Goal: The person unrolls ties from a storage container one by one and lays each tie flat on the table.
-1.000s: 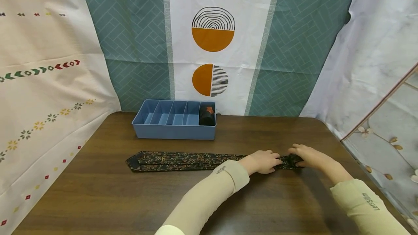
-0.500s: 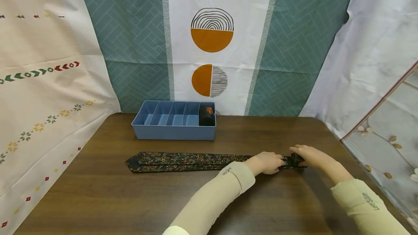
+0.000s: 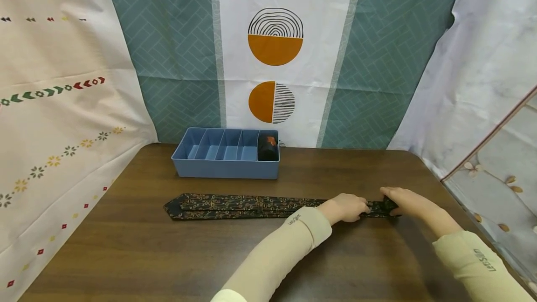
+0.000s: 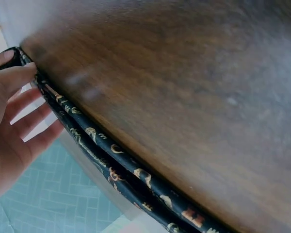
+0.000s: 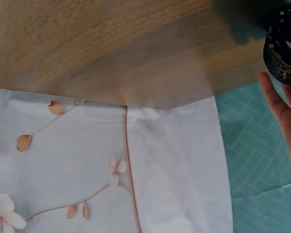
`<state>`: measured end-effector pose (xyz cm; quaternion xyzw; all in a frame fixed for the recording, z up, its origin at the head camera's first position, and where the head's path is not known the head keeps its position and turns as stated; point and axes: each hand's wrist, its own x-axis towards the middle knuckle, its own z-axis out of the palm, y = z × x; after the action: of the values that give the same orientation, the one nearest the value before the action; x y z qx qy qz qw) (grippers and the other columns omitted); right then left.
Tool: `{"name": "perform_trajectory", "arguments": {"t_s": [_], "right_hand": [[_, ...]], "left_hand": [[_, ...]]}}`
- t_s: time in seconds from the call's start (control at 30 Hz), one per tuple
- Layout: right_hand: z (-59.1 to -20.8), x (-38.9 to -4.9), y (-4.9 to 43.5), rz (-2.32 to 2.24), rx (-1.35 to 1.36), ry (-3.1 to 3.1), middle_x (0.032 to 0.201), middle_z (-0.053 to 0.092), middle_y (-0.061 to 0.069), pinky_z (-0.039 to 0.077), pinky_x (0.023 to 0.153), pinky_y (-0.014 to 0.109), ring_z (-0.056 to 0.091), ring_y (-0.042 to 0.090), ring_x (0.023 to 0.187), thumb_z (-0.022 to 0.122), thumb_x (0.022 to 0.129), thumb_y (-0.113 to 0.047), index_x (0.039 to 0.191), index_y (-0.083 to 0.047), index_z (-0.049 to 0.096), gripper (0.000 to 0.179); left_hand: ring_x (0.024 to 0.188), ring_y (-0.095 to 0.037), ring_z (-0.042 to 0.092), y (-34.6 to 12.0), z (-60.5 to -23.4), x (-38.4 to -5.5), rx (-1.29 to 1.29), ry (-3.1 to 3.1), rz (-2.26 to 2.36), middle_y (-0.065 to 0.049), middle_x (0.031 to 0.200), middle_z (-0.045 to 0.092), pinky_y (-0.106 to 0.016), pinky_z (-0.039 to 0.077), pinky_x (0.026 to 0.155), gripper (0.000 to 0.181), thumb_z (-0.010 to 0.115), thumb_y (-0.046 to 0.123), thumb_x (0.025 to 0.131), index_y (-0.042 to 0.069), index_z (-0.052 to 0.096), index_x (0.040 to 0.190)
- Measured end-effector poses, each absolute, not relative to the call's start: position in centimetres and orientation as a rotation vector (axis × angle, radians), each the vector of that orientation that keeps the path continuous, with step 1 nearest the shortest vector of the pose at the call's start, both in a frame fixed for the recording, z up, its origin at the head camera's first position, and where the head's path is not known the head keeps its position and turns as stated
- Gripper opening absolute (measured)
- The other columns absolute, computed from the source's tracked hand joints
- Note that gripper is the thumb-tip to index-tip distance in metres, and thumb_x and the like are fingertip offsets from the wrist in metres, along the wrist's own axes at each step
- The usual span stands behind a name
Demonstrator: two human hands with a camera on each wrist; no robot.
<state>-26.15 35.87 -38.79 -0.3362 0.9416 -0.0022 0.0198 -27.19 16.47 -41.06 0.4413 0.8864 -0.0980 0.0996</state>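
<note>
- A dark patterned necktie lies left to right across the wooden table, its right end rolled.
- The left hand pinches the flat part left of the roll, some fingers spread.
- The right hand holds the roll between thumb and fingers.
- Farther off, toward the left, a blue tray holds a dark bundle in its rightmost compartment.

soft shadows darken the table beneath my sleeves; pale glare hazes the left wrist view.
</note>
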Motion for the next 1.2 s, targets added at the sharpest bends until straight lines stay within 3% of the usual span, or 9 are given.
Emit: {"name": "perform_trajectory", "arguments": {"t_s": [0.17, 0.33, 0.43, 0.57, 0.93, 1.1, 1.2], "right_hand": [[-38.8, -26.2, 36.2, -0.051, -1.037, 2.917, 0.087, 0.062, 0.001, 0.051, 0.067, 0.037, 0.062, 0.022, 0.079, 0.083, 0.063, -0.01, 0.09, -0.006, 0.051, 0.042], [-38.9, -25.9, 36.6, -0.046, -1.004, 2.927, 0.097, 0.064, 0.013, 0.052, 0.075, 0.044, 0.063, 0.033, 0.089, 0.08, 0.069, -0.008, 0.103, 0.004, 0.057, 0.043], [-38.9, -25.9, 36.7, -0.042, -1.02, 2.925, 0.097, 0.063, 0.015, 0.052, 0.075, 0.045, 0.062, 0.035, 0.089, 0.079, 0.069, -0.009, 0.102, 0.003, 0.061, 0.039], [-38.9, -26.0, 36.7, -0.04, -1.034, 2.93, 0.091, 0.062, 0.007, 0.053, 0.071, 0.04, 0.063, 0.029, 0.084, 0.081, 0.067, -0.01, 0.092, -0.005, 0.063, 0.031], [-39.3, -25.7, 37.3, -0.033, -1.024, 2.979, 0.09, 0.062, 0.007, 0.052, 0.071, 0.041, 0.062, 0.027, 0.082, 0.082, 0.066, -0.015, 0.093, -0.002, 0.061, 0.037], [-39.3, -25.8, 37.4, -0.059, -1.019, 2.999, 0.086, 0.06, 0.001, 0.05, 0.066, 0.037, 0.061, 0.02, 0.077, 0.081, 0.067, -0.014, 0.088, -0.006, 0.057, 0.033], [-39.4, -25.8, 37.6, -0.057, -1.032, 3.0, 0.087, 0.061, 0.002, 0.051, 0.067, 0.038, 0.062, 0.023, 0.079, 0.08, 0.069, -0.013, 0.092, -0.004, 0.058, 0.034]], "left_hand": [[0.132, 0.001, 0.04, 16.5, -40.8, -27.0, 1.272, 2.622, -0.254, 0.017, 0.148, 0.036, -0.014, 0.041, 0.1, 0.042, 0.049, 0.022, 0.098, 0.04, 0.047, 0.137], [0.133, 0.0, 0.039, 16.6, -40.5, -27.0, 1.247, 2.604, -0.19, 0.017, 0.148, 0.037, -0.015, 0.04, 0.101, 0.044, 0.048, 0.017, 0.098, 0.039, 0.048, 0.136], [0.131, 0.0, 0.042, 16.6, -40.5, -27.1, 1.232, 2.617, -0.171, 0.017, 0.145, 0.041, -0.015, 0.041, 0.1, 0.041, 0.047, 0.018, 0.099, 0.04, 0.05, 0.134], [0.122, 0.0, 0.05, 16.7, -40.7, -27.3, 1.285, 2.656, -0.211, 0.019, 0.138, 0.046, -0.014, 0.044, 0.095, 0.038, 0.05, 0.019, 0.098, 0.041, 0.054, 0.129], [0.112, -0.001, 0.056, 16.9, -41.2, -27.4, 1.365, 2.681, -0.282, 0.019, 0.13, 0.052, -0.016, 0.047, 0.092, 0.036, 0.051, 0.02, 0.097, 0.042, 0.056, 0.125], [0.119, -0.003, 0.051, 16.9, -40.9, -27.3, 1.347, 2.694, -0.284, 0.018, 0.135, 0.049, -0.018, 0.045, 0.096, 0.036, 0.051, 0.022, 0.097, 0.042, 0.056, 0.126], [0.124, -0.003, 0.047, 17.0, -40.7, -27.2, 1.349, 2.689, -0.3, 0.018, 0.139, 0.046, -0.018, 0.043, 0.099, 0.037, 0.052, 0.022, 0.096, 0.041, 0.055, 0.127]]}}
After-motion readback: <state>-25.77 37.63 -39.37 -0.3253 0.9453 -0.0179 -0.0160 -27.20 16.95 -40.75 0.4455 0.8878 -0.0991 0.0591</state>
